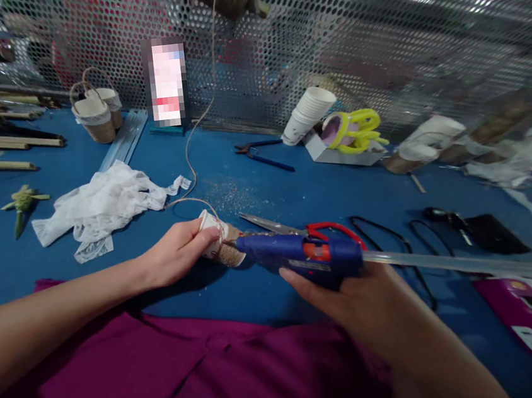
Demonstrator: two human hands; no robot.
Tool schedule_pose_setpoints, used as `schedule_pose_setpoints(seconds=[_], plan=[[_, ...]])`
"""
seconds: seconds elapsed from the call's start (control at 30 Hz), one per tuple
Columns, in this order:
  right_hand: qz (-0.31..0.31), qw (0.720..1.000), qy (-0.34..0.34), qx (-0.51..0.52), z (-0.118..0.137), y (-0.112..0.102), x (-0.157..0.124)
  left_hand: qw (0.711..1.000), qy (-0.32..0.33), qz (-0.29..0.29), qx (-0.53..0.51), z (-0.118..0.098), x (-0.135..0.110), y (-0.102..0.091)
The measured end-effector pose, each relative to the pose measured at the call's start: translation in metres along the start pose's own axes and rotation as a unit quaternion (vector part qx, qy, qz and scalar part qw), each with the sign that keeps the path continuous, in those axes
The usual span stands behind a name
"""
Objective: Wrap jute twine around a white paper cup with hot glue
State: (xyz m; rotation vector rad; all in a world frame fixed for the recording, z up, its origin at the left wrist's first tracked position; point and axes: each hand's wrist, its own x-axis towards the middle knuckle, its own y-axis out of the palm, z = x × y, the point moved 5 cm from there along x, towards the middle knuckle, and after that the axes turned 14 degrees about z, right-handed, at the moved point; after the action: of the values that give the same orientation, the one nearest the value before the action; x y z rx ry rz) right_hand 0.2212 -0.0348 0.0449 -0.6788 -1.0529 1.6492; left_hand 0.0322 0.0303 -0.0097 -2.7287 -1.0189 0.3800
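My left hand (179,249) is closed around a small paper cup (207,221) that lies tilted on its side. Twine (232,253) is wound about the cup's lower part, and a strand of it runs up and back toward the mesh. In my right hand (347,295) is a blue hot glue gun (295,253), its nozzle at the twine-wrapped part; whether it touches I cannot tell. A long clear glue stick (419,257) sticks out of the gun's back. Scissors with red handles (330,227) lie just behind the gun, partly hidden by it.
White lace (105,203) lies in a heap at the left. Farther back are two twine-wrapped cups with handles (96,118), a phone (167,83), pliers (265,151), stacked paper cups (308,113) and a box holding yellow tubing (356,132). Perforated metal mesh (243,68) closes off the back.
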Motion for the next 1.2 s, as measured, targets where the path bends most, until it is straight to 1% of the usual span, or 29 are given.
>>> schedule_pose_setpoints(seconds=[0.1, 0.23, 0.37, 0.47, 0.63, 0.97, 1.07, 1.2], plan=[[-0.002, 1.0, 0.013, -0.002, -0.002, -0.001, 0.002, 1.0, 0.01, -0.001, 0.009, 0.0, 0.0, 0.0], [0.037, 0.999, -0.007, 0.014, 0.001, 0.001, 0.008, 1.0, 0.017, 0.014, -0.004, 0.002, -0.001, 0.002], [0.044, 0.998, 0.035, 0.026, 0.002, -0.001, 0.013, 1.0, 0.022, 0.018, -0.002, 0.002, -0.001, 0.002], [0.048, 0.997, 0.042, 0.046, 0.006, -0.002, 0.014, 1.0, 0.024, 0.018, 0.0, 0.002, -0.001, 0.001], [0.079, 0.992, 0.078, 0.064, 0.002, 0.001, 0.013, 1.0, 0.018, 0.01, 0.006, 0.002, -0.003, 0.001], [0.051, 0.991, 0.084, 0.087, 0.002, -0.005, 0.018, 1.0, 0.022, 0.011, 0.009, 0.002, -0.002, 0.002], [0.04, 0.989, 0.098, 0.103, 0.001, -0.005, 0.018, 1.0, 0.02, 0.007, 0.009, 0.001, -0.003, 0.001], [0.051, 0.986, 0.111, 0.11, 0.001, -0.004, 0.02, 1.0, 0.018, 0.005, 0.009, 0.0, -0.004, 0.001]])
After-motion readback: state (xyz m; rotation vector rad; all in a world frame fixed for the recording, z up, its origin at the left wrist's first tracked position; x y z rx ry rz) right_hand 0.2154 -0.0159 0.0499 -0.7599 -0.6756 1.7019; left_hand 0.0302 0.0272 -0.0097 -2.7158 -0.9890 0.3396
